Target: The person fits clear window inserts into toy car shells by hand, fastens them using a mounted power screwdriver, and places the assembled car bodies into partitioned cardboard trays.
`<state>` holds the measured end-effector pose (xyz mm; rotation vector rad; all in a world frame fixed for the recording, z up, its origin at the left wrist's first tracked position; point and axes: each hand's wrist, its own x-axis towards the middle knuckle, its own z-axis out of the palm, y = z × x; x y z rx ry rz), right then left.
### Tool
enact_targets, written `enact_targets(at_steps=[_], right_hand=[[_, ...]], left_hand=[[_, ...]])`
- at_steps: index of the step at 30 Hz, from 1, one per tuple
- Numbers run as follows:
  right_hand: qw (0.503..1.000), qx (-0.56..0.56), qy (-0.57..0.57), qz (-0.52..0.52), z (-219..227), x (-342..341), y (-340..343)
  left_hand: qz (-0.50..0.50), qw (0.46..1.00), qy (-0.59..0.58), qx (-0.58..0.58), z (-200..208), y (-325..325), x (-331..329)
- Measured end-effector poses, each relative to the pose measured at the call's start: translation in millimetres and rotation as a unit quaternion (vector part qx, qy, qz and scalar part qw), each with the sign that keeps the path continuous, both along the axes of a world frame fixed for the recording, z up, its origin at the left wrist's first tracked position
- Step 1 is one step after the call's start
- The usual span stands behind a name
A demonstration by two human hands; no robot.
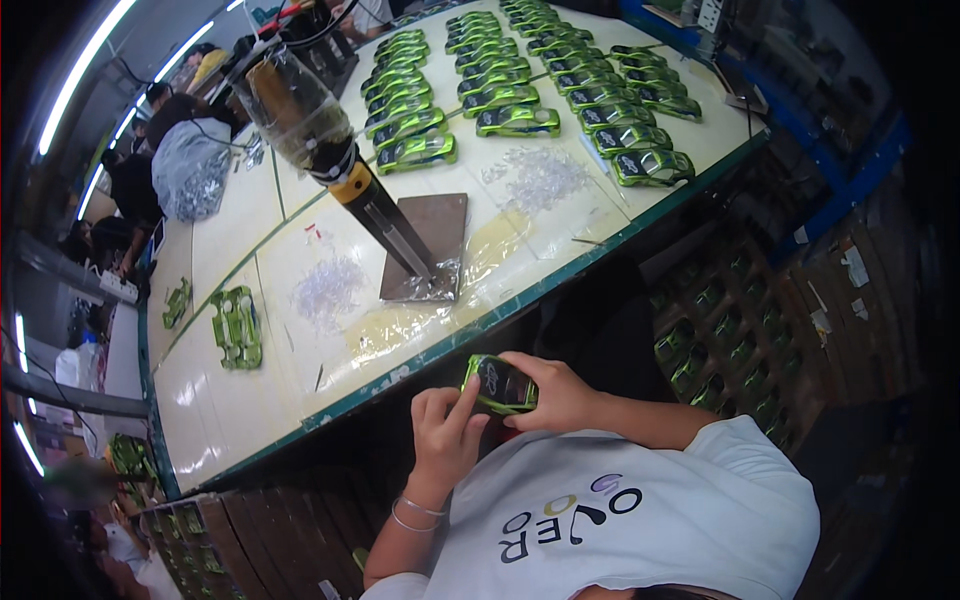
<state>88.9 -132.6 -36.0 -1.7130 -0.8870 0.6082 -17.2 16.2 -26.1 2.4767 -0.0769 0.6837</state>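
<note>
A shiny green toy car body with a dark top is held in front of my chest, off the table's near edge. My right hand grips its right end, thumb along the far side and fingers underneath. At its left end, my left hand has its index finger laid on the shell, the other fingers curled; part of that grip is hidden. On the table ahead, a yellow-and-black powered screwdriver in a clear plastic wrap stands over a brown pad. Small clear plastic pieces lie heaped to its left.
Rows of green car bodies cover the table's far side. Another clear heap lies right of the pad. An upturned green shell sits at left, near the green table edge. Crates of shells stand below right. Other people work at far left.
</note>
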Motion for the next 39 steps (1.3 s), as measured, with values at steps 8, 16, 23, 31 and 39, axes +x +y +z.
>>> enact_targets(at_steps=[8,16,23,31,39], right_hand=[[0.989,-0.02,-0.148,0.009,-12.8,-4.7,0.1],[0.96,-0.067,-0.272,0.01,-19.0,-8.9,-3.7],[0.921,0.034,-0.37,-0.116,17.2,45.6,6.8],[0.908,0.024,-0.414,-0.063,-11.2,96.7,25.8],[0.972,0.147,0.074,-0.17,-1.1,99.7,22.5]], left_hand=[[0.032,0.843,0.027,-0.536,-30.9,-12.2,-3.0],[-0.034,0.667,0.121,-0.734,-39.9,-19.0,-9.8],[-0.037,0.616,0.043,-0.786,-37.1,-21.0,-0.7],[-0.028,0.625,0.085,-0.775,-42.8,-19.5,-3.9],[-0.007,0.627,0.072,-0.776,-37.1,-19.4,-8.9]])
